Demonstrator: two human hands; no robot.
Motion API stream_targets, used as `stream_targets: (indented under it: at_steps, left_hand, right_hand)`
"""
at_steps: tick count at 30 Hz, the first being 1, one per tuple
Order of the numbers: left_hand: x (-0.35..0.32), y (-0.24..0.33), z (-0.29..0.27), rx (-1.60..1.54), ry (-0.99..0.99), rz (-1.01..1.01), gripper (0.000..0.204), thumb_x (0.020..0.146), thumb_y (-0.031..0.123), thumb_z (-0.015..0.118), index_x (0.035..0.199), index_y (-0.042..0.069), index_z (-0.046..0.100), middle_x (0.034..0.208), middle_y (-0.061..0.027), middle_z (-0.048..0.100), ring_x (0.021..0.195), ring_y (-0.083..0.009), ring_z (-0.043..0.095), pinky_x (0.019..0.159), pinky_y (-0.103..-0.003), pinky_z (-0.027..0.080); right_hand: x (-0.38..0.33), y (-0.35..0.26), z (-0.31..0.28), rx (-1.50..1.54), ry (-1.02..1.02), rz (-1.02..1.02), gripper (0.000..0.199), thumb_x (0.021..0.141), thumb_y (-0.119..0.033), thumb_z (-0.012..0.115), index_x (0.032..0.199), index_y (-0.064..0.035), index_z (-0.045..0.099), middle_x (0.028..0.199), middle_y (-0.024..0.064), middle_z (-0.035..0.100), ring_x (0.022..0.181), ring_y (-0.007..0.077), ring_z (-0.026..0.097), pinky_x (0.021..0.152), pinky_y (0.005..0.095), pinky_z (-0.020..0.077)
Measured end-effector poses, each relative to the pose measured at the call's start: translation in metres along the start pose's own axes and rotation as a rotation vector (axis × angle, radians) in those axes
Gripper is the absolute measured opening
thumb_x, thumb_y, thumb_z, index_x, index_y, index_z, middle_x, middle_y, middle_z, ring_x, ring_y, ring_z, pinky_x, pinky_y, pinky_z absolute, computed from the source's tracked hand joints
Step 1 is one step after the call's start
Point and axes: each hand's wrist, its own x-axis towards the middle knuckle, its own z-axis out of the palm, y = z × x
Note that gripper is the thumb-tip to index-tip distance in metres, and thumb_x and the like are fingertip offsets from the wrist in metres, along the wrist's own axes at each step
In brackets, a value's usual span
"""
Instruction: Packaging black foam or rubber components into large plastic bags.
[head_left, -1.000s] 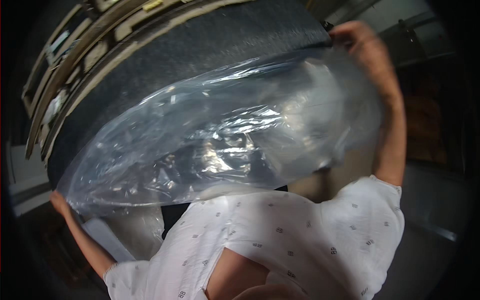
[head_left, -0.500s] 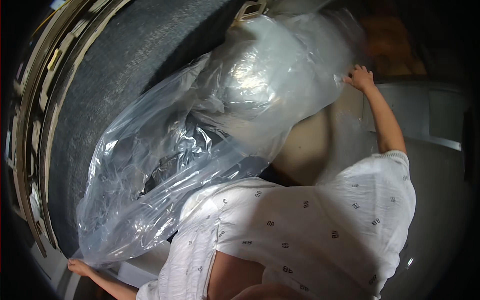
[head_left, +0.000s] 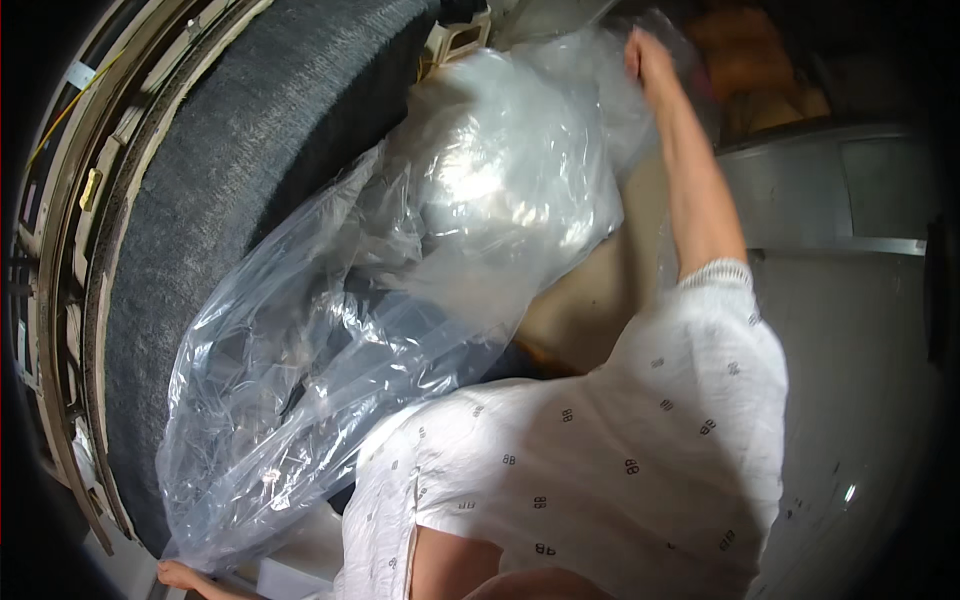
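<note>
A large clear plastic bag [head_left: 400, 300] hangs stretched in front of me, crinkled and shiny, running from lower left to upper right. My left hand [head_left: 180, 576] grips its lower corner at the bottom left edge of the view. My right hand [head_left: 648, 55] is raised at the top, fingers closed on the bag's upper edge. My white patterned shirt [head_left: 600, 460] fills the lower middle.
A dark grey carpeted surface [head_left: 230, 150] curves along the left, edged by pale framed strips [head_left: 70, 250]. A grey metal panel [head_left: 850, 200] and pale surface [head_left: 860, 380] lie to the right. A beige shape [head_left: 585, 300] shows behind the bag.
The view has rolled, and the bag now runs more steeply. My right hand rose toward the top centre; my left hand stayed at the bottom left, both still gripping the bag.
</note>
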Motion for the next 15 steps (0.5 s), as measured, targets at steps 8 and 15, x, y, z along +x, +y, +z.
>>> stream_targets:
  at_steps: [8, 15]
  left_hand:
    - [0.01, 0.015, 0.003, -0.028, 0.075, -0.189, 0.046, 0.077, 0.032, 0.046, 0.087, -0.009, 0.065, 0.088, -0.0298, 0.062, 0.082, -0.0442, 0.062, 0.072, -0.053, 0.049]
    - [0.037, 0.014, -0.03, 0.053, 0.156, -0.214, 0.046, 0.075, 0.032, 0.046, 0.086, -0.009, 0.066, 0.089, -0.0291, 0.063, 0.083, -0.0438, 0.062, 0.073, -0.051, 0.049]
  right_hand:
    - [-0.013, 0.128, -0.096, -0.917, -0.01, 0.557, 0.08, 0.07, -0.066, 0.06, 0.117, -0.0012, 0.053, 0.096, 0.013, 0.059, 0.075, 0.0244, 0.056, 0.056, 0.0384, 0.0448]
    - [-0.171, 0.221, -0.038, -0.529, -0.055, 1.072, 0.048, 0.071, -0.045, 0.07, 0.094, -0.0042, 0.063, 0.084, 0.013, 0.064, 0.071, 0.018, 0.061, 0.049, 0.0347, 0.0464]
